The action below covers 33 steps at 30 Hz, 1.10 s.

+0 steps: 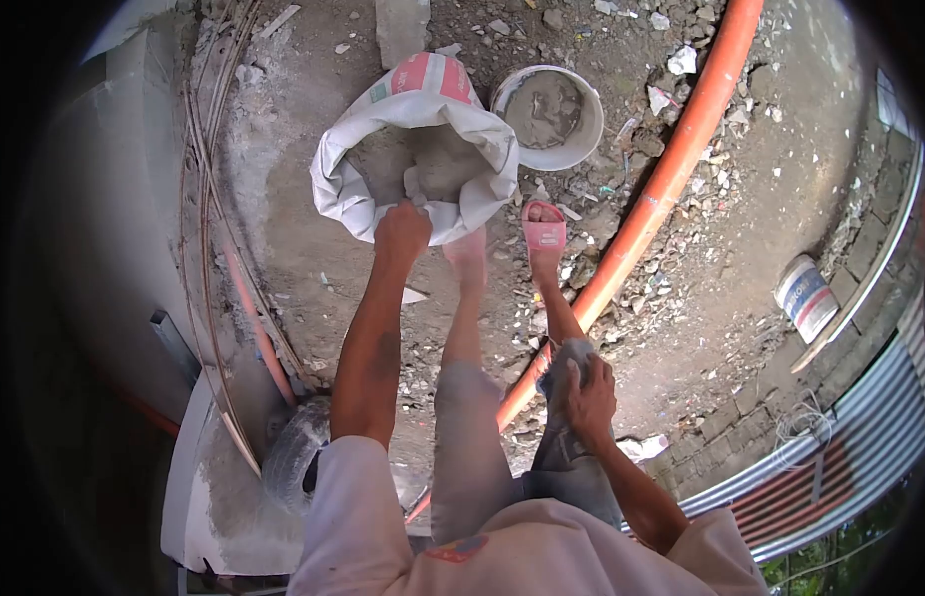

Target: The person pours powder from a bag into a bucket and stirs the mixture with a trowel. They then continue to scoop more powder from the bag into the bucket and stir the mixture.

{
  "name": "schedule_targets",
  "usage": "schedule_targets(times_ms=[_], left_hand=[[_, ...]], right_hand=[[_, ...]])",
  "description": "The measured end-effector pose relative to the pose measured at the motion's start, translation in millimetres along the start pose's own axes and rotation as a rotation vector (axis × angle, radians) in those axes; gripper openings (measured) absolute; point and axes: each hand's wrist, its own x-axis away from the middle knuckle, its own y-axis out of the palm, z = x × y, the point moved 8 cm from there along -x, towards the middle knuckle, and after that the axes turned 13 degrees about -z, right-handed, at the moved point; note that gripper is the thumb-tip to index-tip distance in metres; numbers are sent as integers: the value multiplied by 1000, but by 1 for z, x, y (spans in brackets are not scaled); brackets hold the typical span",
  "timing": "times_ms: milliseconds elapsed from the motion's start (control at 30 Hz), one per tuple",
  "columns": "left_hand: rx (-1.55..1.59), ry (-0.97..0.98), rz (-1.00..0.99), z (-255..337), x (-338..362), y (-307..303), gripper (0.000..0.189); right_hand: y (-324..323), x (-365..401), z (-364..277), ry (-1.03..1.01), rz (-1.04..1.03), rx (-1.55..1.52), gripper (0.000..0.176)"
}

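A white woven sack (328,164) with red print stands with its mouth rolled back, partly filled with grey powder (448,159). At the sack's near rim is my left hand (403,230), its fingers closed on the edge; a small grey piece (413,185) pokes up just beyond it, and I cannot make out whether it is a fold or something else. My right hand (590,397) rests on my right knee with its fingers laid out, holding nothing. A white bucket (595,121) of wet grey mix stands right of the sack.
A thick orange pipe (671,179) crosses the rubble on my right. Thin rods (199,149) lie along the left, near a dusty tyre-like object (296,457). At far right are a tipped paint bucket (808,298) and corrugated sheets (830,447). My feet wear pink sandals (545,233).
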Motion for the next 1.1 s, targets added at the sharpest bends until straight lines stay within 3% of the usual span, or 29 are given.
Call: schedule_targets(times_ms=[200,500,800,900,1000,1100], left_hand=[[286,48,-41,24,-15,20,42],[457,103,50,25,-48,25,51],[596,148,23,26,-51,21,47],[696,222,137,21,-50,22,46],[722,208,81,18,-52,24,42],[658,310,221,12,-43,16,38]], right_hand=[[4,-4,-5,-5,-11,25,54],[1,-13,2,20,11,45,52],[-1,-12,-9,-34,32,57,53],[-1,-9,-13,-36,32,68,52],[1,-9,-10,-37,48,97,51],[0,-4,-19,-29,33,111,50]])
